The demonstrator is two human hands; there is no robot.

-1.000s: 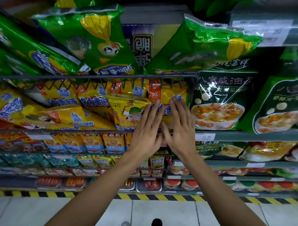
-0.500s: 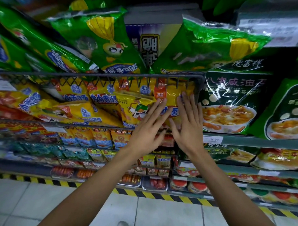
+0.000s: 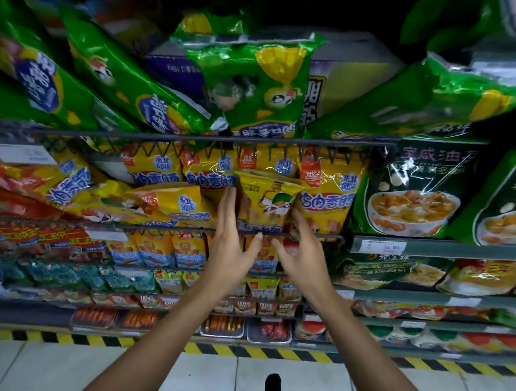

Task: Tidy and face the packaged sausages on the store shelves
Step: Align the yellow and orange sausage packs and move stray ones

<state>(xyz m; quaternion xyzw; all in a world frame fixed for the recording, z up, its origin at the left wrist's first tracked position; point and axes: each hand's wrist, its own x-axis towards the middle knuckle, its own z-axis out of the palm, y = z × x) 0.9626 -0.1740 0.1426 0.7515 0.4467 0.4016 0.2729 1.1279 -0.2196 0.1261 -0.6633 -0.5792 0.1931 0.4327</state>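
Both hands are up at the wire shelf point(image 3: 190, 229) that carries the yellow sausage packs. The left hand point(image 3: 229, 247) has its fingers straight and close together, and they lie along the left edge of the front pack point(image 3: 265, 201), a yellow pack that stands upright in front of the row. The right hand point(image 3: 303, 256) is at the lower right corner of the same pack, with the fingers a little bent and spread; I cannot tell if they really grip the pack or only touch it. The thumbs of both hands point toward each other below the pack, near the shelf rail.

One second ago both palms were pressed flat, side by side, on the front of the packs. Now the hands have moved apart and lower, and they stand on the two sides of the front pack instead of covering it. The view has also tilted up, so more of the green packs point(image 3: 255, 86) on the upper shelf is seen.

Behind the front pack, the back row point(image 3: 328, 183) of yellow packs stands upright. To the left, more yellow packs point(image 3: 167, 203) lie fallen and tilted. To the right are dark green soup bags point(image 3: 410, 190) above a price tag point(image 3: 378, 247).
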